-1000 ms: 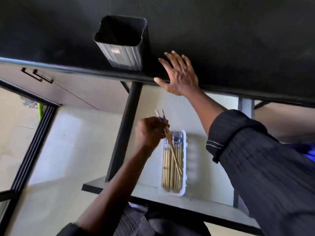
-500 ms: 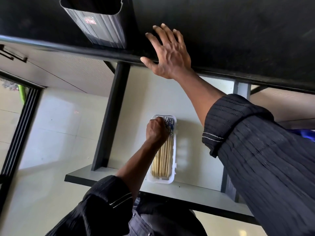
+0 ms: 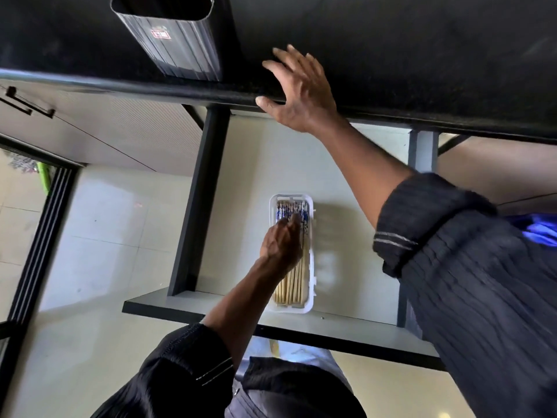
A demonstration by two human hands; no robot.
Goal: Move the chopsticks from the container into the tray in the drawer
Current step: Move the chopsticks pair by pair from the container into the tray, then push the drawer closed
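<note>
- Many chopsticks (image 3: 297,277) already lay side by side in the white tray (image 3: 311,292), their blue-patterned ends toward the cabinet and their plain wooden tips toward me, so I judged most of the transfer done.
- One open drawer (image 3: 241,164) held that tray, which sat on the pale drawer floor nearer the front lip than the back.
- My left hand (image 3: 281,244) was down in the tray, fingers loosely curled and resting on the bundle near the patterned ends; I could not tell whether it was pinching a stick or just settling and straightening them.
- My right hand (image 3: 301,93) was spread flat, fingers wide, braced on the black countertop (image 3: 422,55) at its front edge and holding nothing.
- The grey ribbed container (image 3: 177,40) stood on that countertop, just beside the right hand and well apart from the tray.
- I saw only a dark opening at the container's mouth, with no sticks poking above the rim; whether any were left inside I could not tell.
- What was left, in my judgement: lift the left hand clear, check the container for leftovers, and bring over any that remained.
- If it proved empty, I would have counted the job finished apart from tidying the bundle.
</note>
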